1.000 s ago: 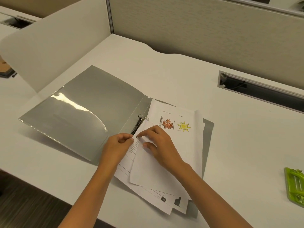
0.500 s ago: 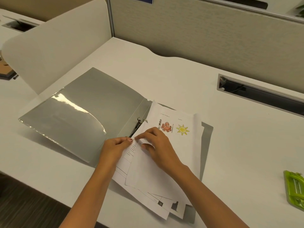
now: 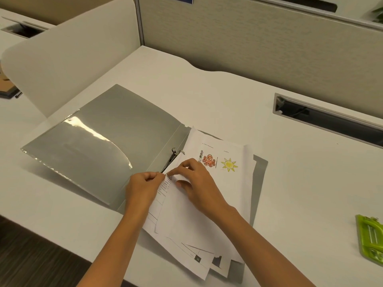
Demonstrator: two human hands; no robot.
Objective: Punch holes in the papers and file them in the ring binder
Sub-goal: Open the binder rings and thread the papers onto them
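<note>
A grey ring binder (image 3: 107, 139) lies open on the white desk, its metal rings (image 3: 177, 152) standing at the spine. Several white papers (image 3: 232, 195) lie fanned on its right half; one shows an orange octopus and a yellow sun. My left hand (image 3: 143, 187) pinches at the lower ring by the papers' left edge. My right hand (image 3: 196, 183) presses on the top sheet (image 3: 186, 216) and holds its edge at that same ring. The lower ring itself is hidden by my fingers.
A green hole punch (image 3: 371, 237) lies at the right edge of the desk. A cable slot (image 3: 327, 119) is cut into the desk at the back right. Partition walls (image 3: 248, 38) stand behind and to the left. The desk's front edge runs under my forearms.
Both hands stay at the lower ring; the fingers have shifted slightly and the top sheet's edge has moved a little closer to the ring. The camera has tilted slightly.
</note>
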